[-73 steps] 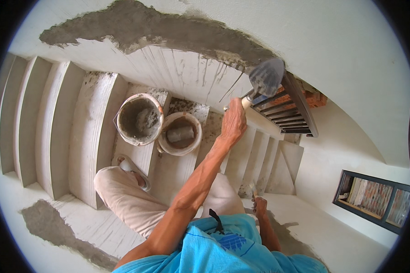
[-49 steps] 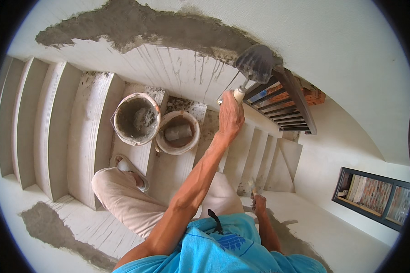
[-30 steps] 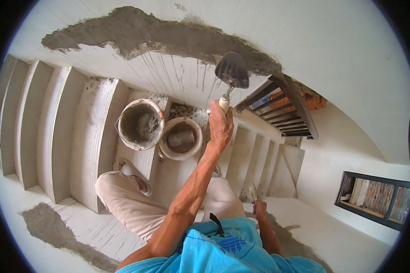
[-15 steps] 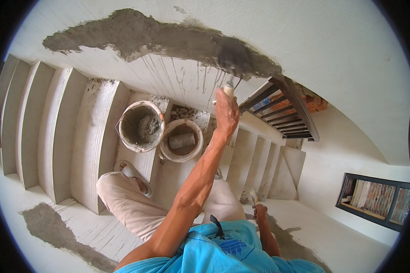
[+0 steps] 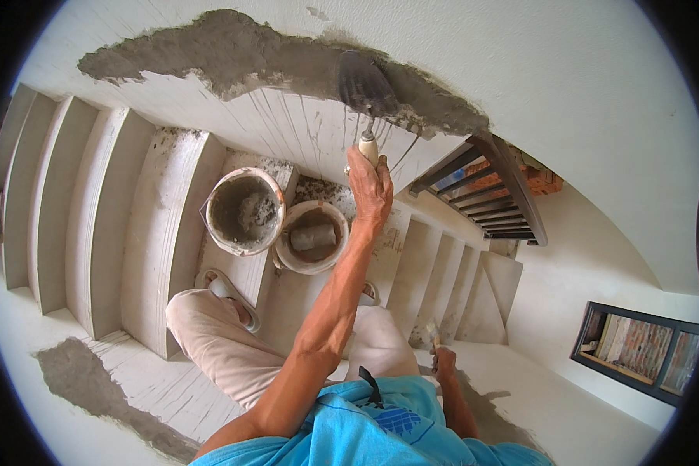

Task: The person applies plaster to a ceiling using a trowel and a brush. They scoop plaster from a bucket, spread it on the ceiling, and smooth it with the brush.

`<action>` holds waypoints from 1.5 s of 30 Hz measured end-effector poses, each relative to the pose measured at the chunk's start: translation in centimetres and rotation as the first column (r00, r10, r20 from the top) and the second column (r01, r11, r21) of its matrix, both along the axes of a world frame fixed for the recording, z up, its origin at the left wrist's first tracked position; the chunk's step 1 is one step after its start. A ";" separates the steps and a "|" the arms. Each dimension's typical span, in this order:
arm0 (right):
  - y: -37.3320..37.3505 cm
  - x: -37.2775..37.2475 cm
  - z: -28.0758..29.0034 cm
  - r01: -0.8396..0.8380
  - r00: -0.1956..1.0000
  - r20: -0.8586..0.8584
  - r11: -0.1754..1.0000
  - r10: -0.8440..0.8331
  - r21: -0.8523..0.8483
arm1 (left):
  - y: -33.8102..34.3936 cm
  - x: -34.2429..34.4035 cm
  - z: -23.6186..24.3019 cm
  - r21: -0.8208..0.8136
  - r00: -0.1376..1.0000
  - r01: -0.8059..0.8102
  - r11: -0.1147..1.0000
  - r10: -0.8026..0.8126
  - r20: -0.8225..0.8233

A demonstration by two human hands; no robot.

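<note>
My left hand is closed round the pale wooden handle of a dark-bladed trowel, whose blade is at the long grey mortar patch on the wall. My right hand, low by my right leg, grips a brush with pale bristles. On the steps below my left hand stand two buckets: one with grey mortar, the other holding murky liquid and a grey cylindrical object.
Steps run to both sides. A dark railing stands at upper right, a dark-framed window at lower right. Another grey patch marks the lower-left wall. My sandalled foot rests near the buckets.
The trowel in my left hand has travelled leftward along the upper patch from near the railing, its blade shifting angle on the way. My right hand has hardly moved.
</note>
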State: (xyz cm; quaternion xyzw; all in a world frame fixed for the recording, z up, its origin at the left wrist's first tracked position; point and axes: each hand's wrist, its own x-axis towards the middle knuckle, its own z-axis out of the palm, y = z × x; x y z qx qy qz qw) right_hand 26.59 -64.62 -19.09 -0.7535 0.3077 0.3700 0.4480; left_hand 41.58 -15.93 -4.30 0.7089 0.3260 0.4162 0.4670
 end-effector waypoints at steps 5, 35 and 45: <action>0.4 0.2 0.4 0.001 0.999 -0.043 1.000 -0.002 -0.020 | -0.5 -0.5 -1.3 -0.011 0.973 0.201 0.980 -0.201 -0.110; 0.2 -0.3 -0.6 -0.033 0.999 -0.009 0.999 0.033 -0.020 | -0.1 -3.4 -0.4 0.169 0.996 0.078 0.983 -0.069 -0.059; 0.3 -0.3 -0.1 -0.056 0.996 -0.069 0.998 0.057 0.009 | 0.3 -3.1 -0.5 0.121 0.922 0.322 0.939 -0.282 -0.266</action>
